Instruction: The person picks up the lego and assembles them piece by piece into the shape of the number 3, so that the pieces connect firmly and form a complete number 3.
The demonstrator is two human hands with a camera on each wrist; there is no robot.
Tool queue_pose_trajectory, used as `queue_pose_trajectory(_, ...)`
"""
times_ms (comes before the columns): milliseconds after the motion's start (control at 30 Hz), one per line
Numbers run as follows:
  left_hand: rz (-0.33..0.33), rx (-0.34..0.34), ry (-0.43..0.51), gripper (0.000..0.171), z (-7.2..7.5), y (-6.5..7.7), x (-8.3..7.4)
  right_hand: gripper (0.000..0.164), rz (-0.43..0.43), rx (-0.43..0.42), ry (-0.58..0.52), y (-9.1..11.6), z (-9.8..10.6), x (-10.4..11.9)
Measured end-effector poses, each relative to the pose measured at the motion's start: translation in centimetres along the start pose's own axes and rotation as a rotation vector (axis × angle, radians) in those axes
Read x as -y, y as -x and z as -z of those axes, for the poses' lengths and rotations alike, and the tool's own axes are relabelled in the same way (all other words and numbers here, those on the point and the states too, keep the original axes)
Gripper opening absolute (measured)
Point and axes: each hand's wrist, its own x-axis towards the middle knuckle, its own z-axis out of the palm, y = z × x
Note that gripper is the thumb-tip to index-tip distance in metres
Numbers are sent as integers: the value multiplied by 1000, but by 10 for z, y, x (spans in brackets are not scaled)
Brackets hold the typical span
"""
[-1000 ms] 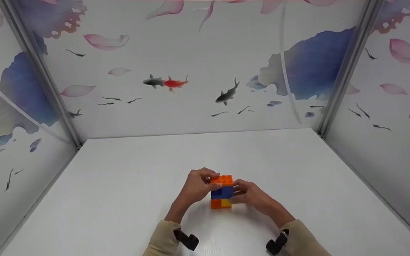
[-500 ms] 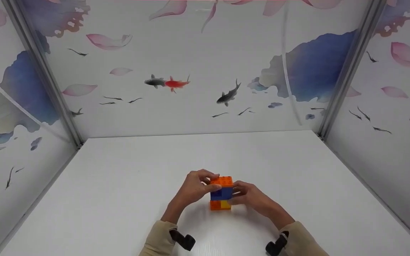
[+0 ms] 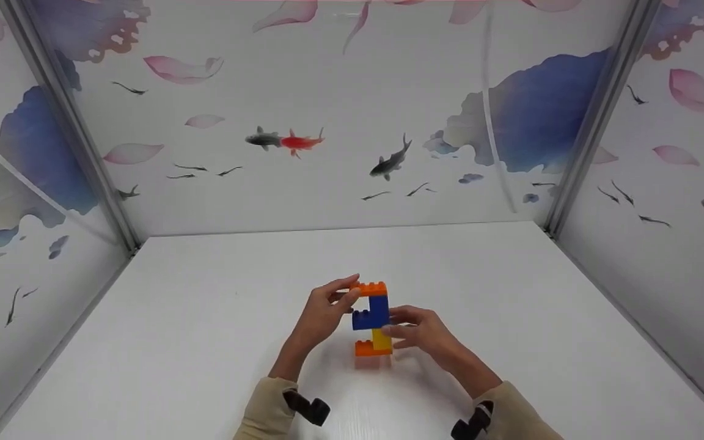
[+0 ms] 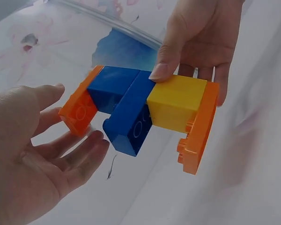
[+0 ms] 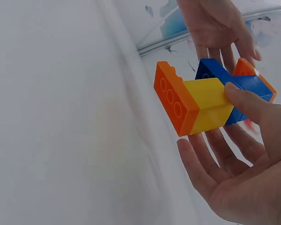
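A built stack of toy building bricks stands between my two hands. Its orange base brick [image 3: 365,349] carries a yellow block [image 4: 177,101], then blue bricks [image 3: 379,310], with an orange brick [image 3: 369,289] on top. From the side, it has a zigzag outline with open notches facing left. My right hand [image 3: 423,333] grips the stack from the right, its thumb where yellow meets blue and its fingers on the opposite side. My left hand [image 3: 322,311] is at the upper left with its fingers spread; in the left wrist view they lie loosely around the orange top end.
A white tabletop [image 3: 236,293] lies under the hands, and the stack's orange reflection shows on it. White panels [image 3: 340,201] printed with fish and petals enclose the back and sides. Each wrist wears a black camera mount [image 3: 307,407].
The stack has turned so its notched side profile now shows, and it has risen slightly. My left hand has moved up and left with its fingers loosened; the right hand has shifted slightly left.
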Motion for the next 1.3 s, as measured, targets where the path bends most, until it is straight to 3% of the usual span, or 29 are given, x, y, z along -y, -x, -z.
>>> queue_pose_trajectory(200,14,-45,0,56,0,-2,5,66,-16,-65,-40,3,-5,10)
queue_pose_trajectory(400,31,-41,22,60,-1,-5,7,69,-24,-140,-72,4,-4,18)
queue_pose_trajectory(600,62,-48,25,68,-1,-6,11,64,-56,-182,-78,-6,-2,27)
queue_pose_trajectory(933,109,-39,76,63,-3,-4,14,59,-81,-254,-103,-21,-5,29)
queue_pose_trajectory(1300,178,-58,-39,72,-3,-5,21,56,-97,-278,-163,-35,-20,27)
